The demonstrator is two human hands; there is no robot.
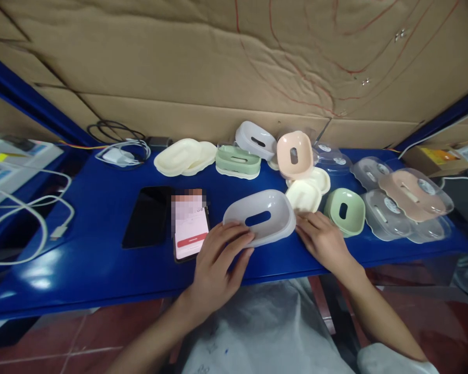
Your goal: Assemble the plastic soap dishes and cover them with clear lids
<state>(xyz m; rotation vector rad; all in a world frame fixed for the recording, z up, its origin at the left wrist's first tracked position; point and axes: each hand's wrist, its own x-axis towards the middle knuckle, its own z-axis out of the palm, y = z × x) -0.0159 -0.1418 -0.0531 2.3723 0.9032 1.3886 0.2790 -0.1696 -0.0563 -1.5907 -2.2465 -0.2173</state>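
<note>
A pale grey oval plastic dish (278, 228) with a long slot in its bottom is tilted towards me over the table's front part. The fingers of my left hand (222, 254) grip its left end and near rim. My right hand (323, 239) is at its right end, with bent fingers against the rim; the fingertips are partly hidden. Just behind those fingers lies a cream wavy-edged plate (304, 195). A green slotted dish (356, 212) stands right beside my right hand. Further back are a peach dish (302, 166) and another grey dish (247, 139).
On the blue table (101, 275) lie a dark phone (146, 218) and a lit phone (191, 228). Cream plates (175, 158), a green dish (234, 163) and a charger (119, 157) sit behind. Clear-lidded dishes (409, 195) are piled at right. A white cable (42, 234) curls at left.
</note>
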